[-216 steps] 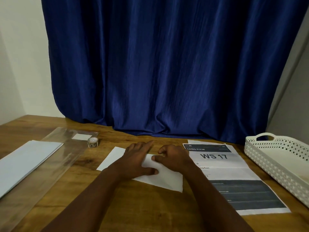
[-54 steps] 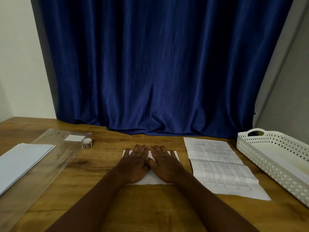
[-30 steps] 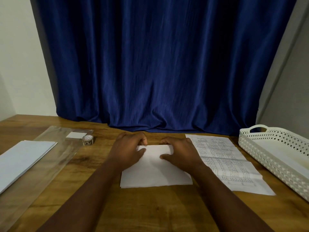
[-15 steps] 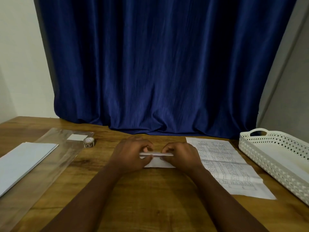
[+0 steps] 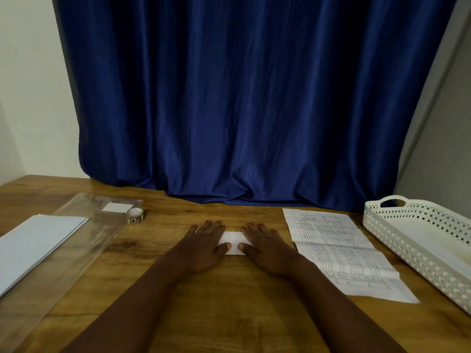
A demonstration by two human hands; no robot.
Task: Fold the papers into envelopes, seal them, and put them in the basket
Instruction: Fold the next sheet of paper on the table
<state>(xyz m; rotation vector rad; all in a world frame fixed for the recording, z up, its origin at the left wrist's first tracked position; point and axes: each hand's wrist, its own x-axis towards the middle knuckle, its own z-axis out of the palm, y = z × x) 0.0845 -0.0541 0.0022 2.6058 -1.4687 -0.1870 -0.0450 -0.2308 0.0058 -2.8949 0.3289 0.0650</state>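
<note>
The folded paper [image 5: 233, 242] lay flat on the wooden table [image 5: 229, 301], near its middle, with only a small white strip showing between the two hands. The left hand [image 5: 204, 248] pressed palm-down on its left part, fingers straight and spread a little, thumb tip resting on the near edge. The right hand [image 5: 265, 248] mirrored it on the right part, also flat with fingers extended, its thumb just beside the other. Both forearms reached in from the near edge, converging toward the paper. Just right of the right hand lay a printed sheet [image 5: 339, 253] with creases across it, and beyond that a white perforated basket [image 5: 397, 240]. To the left were a small roll, probably tape [image 5: 135, 215], a clear plastic sleeve [image 5: 84, 240] and a stack of blank sheets [image 5: 33, 243].
</note>
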